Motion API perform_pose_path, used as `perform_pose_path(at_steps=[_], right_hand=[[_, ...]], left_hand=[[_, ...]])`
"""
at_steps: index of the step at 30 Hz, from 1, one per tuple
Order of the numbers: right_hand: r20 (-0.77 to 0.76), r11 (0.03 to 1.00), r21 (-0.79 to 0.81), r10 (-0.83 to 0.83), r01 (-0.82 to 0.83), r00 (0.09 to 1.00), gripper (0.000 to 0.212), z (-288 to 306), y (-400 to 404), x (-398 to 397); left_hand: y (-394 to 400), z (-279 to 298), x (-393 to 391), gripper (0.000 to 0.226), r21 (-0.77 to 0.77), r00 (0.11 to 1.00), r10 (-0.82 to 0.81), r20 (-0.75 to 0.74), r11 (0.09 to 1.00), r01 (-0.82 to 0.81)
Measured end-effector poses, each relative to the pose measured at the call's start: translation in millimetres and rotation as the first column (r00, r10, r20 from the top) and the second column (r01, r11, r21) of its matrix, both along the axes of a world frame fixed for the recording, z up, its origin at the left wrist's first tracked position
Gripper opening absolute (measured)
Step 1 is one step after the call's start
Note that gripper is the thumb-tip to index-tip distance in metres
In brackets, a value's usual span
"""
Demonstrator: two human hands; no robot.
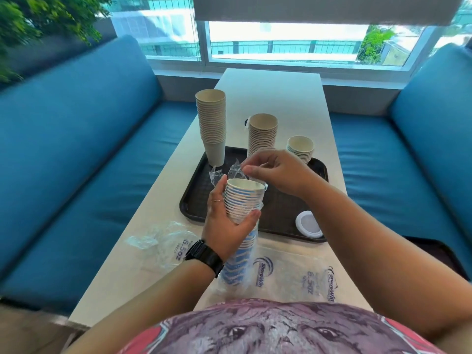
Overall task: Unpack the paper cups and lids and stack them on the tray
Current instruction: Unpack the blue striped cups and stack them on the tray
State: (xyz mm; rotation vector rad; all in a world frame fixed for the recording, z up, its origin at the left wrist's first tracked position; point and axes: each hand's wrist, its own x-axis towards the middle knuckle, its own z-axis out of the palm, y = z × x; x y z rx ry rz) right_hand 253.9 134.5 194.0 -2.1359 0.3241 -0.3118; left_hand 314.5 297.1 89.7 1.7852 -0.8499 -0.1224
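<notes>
While the left hand (pixel 224 226) grips the blue cup stack (pixel 244 200) above the tray's (pixel 194 198) near rim, the right hand (pixel 275 169) pinches its plastic wrap (pixel 236 169); 3 stacks crowd the far edge, leaving the tray's middle open.

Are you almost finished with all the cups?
Partly. Three cup stacks and a white lid sit on the tray. The left hand holds the blue cup sleeve; the right hand peels its plastic wrap. Those cups still need stacking.
</notes>
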Motion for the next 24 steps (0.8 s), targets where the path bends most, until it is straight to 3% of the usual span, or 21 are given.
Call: perform_pose_path(at_steps=[5,11,18,24], right_hand=[[-0.134,0.985,-0.08,0.141,-0.153,0.981,0.006,-1,2,3],[-0.147,0.974,-0.133,0.165,-0.185,0.975,0.009,3,8,-2],[-0.094,0.923,-0.332,0.171,-0.193,0.981,0.01,5,16,-2],[0.058,0.945,-0.318,0.103,-0.08,0.993,0.011,5,8,2]], left_hand=[[1,2,-2,0.095,0.002,1.0,0.0,0.004,1.0,0.0],[1,-3,0,0.092,-0.015,1.0,-0.021,-0.008,1.0,0.021],[1,-4,2,0.086,-0.029,1.0,-0.009,-0.027,1.0,0.008],[1,-7,4,0.084,-0.072,0.999,-0.033,0.024,0.997,0.035]])
